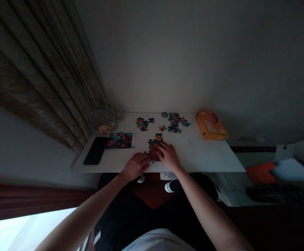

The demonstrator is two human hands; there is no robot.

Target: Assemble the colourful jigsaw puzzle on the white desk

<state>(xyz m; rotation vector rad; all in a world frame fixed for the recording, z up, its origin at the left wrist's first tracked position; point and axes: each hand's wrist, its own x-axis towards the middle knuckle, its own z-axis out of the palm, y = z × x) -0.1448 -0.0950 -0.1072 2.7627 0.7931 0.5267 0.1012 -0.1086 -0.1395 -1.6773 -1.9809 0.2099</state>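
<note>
A partly joined jigsaw puzzle (154, 152), mostly reddish brown with a dark blue border, lies near the table's front edge. An orange round shape shows on its top piece. My left hand (136, 165) is at the puzzle's lower left edge, its fingers bent and close together on a puzzle piece (146, 152) that is partly hidden. Over the puzzle's right side rests my right hand (169, 156), fingers apart and touching the surface, with nothing visibly lifted in them. The hands cover some of the pieces beneath.
Loose puzzle pieces lie in a small pile (141, 124) and a larger pile (174, 122) toward the wall. A picture sheet (121, 141) and a black phone (96, 151) are on the left. An orange box (211, 125) stands at the back right, a wrapped bouquet (106, 125) beside the curtain (49, 59).
</note>
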